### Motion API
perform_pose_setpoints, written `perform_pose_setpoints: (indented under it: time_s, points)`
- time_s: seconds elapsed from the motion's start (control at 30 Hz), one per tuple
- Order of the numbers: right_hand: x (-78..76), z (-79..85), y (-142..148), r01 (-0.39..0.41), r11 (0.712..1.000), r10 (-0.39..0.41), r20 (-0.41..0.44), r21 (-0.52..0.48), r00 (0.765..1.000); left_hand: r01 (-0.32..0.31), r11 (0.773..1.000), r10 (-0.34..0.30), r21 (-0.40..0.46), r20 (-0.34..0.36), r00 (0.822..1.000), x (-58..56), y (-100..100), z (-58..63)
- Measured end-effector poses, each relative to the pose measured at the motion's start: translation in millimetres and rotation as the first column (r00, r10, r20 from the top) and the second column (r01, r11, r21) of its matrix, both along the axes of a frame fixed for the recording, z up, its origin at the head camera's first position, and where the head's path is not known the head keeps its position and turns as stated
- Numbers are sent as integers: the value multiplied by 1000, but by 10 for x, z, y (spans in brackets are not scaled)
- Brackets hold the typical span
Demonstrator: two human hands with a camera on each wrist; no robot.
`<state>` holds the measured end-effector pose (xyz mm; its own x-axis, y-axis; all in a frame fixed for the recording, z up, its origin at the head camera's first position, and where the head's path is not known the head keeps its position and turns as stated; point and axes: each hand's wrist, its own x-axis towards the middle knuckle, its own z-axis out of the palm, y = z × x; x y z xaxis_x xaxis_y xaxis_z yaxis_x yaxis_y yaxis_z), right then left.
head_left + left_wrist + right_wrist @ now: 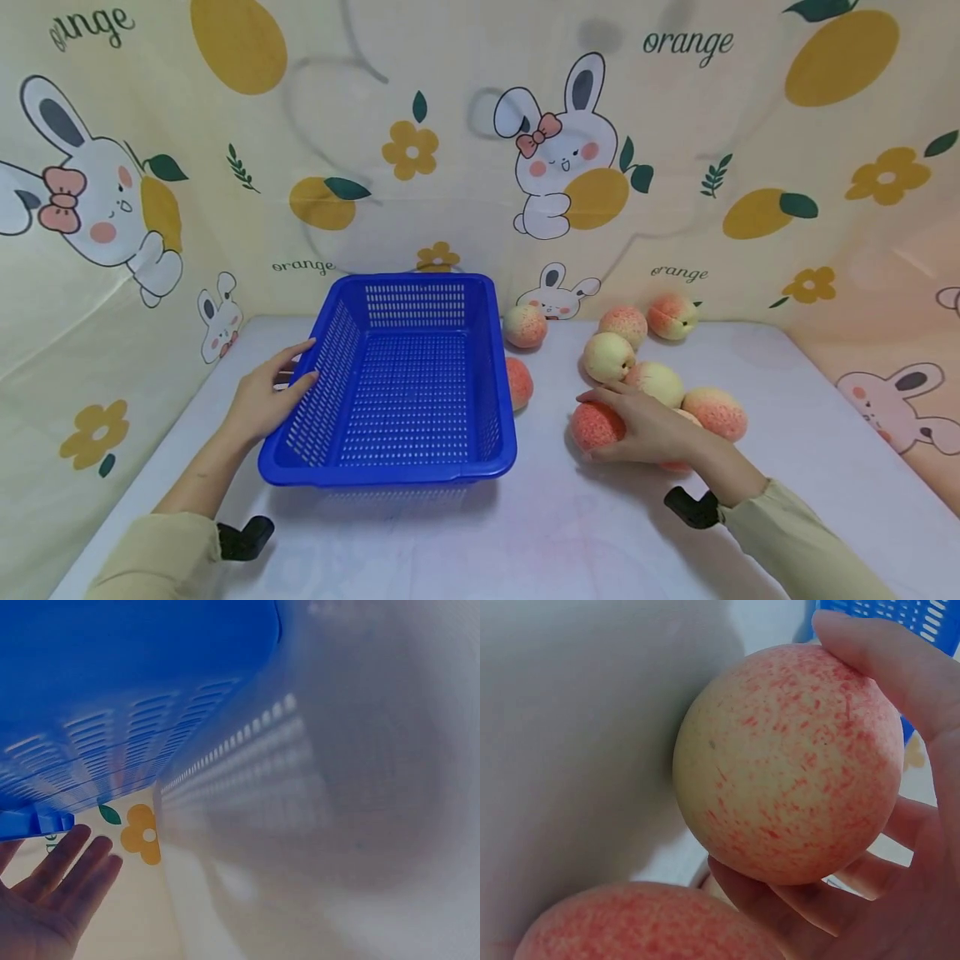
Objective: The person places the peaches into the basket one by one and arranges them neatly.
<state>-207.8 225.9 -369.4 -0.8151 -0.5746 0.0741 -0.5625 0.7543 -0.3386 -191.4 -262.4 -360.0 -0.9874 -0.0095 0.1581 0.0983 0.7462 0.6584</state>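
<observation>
A blue plastic basket (382, 477) stands on the table, with no fruit visible inside. At its left rim is my left hand (262, 396), thumb and fingertips touching the edge. In the left wrist view, that hand's fingers (90, 877) extend fairly straight beside the rim. My right hand (648, 425) holds a reddish peach (597, 426) between thumb and fingers, right of the basket. The right wrist view shows this peach (787, 765) as pale yellow with red speckles, with the thumb on one side and fingers on the other. Another peach (649, 926) lies close by.
Several peaches cluster beyond and beside my right hand, including a pale one (608, 357) and a speckled one (716, 414). One peach (672, 317) lies at the back. Two sit by the basket's right side, one (519, 383) partly hidden. A printed cloth (465, 217) hangs behind the table.
</observation>
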Motion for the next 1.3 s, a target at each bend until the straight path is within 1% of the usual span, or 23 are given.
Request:
perform_pose_setpoints:
  time_s: [0.13,0.23,0.3,0.37,0.53,0.63,0.77,0.87,1.07,1.2,1.27,1.3]
  points:
    - [-20,-12,-11,-3,999,3,-7,-32,1000,4,999,-4,34,1,1000,-6,-14,-27]
    - [-38,-23,-24,23,994,-19,36,-105,999,11,999,-11,44,-3,1000,-4,-16,-22]
    - [-49,-30,-32,54,985,-42,75,-163,996,14,999,-14,48,5,1000,0,-15,-9]
    - [-59,-32,-45,95,967,-65,133,-237,989,18,998,-19,56,12,1000,4,-11,0]
    - [-103,-22,-90,155,916,-89,188,-371,978,28,996,-30,87,27,999,-5,-14,-7]
    - [-127,16,-139,191,890,-100,232,-414,968,33,994,-36,102,31,999,-14,-18,-17]
    - [-163,88,-228,231,852,-91,302,-470,949,31,993,-35,113,34,999,-14,-18,-22]
    - [-197,146,-302,246,838,-89,323,-487,942,28,993,-32,112,35,999,-11,-15,-16]
    - [-253,332,-469,283,829,-114,350,-483,930,32,994,-36,106,41,998,-14,-14,-1]
    - [-284,492,-593,333,822,-133,413,-461,901,32,994,-36,102,37,999,-15,-22,0]
    - [-299,560,-661,376,827,-169,453,-418,875,34,994,-38,105,36,999,-13,-24,-4]
    - [-311,587,-697,387,831,-180,465,-400,867,34,994,-38,105,34,999,-13,-24,-7]
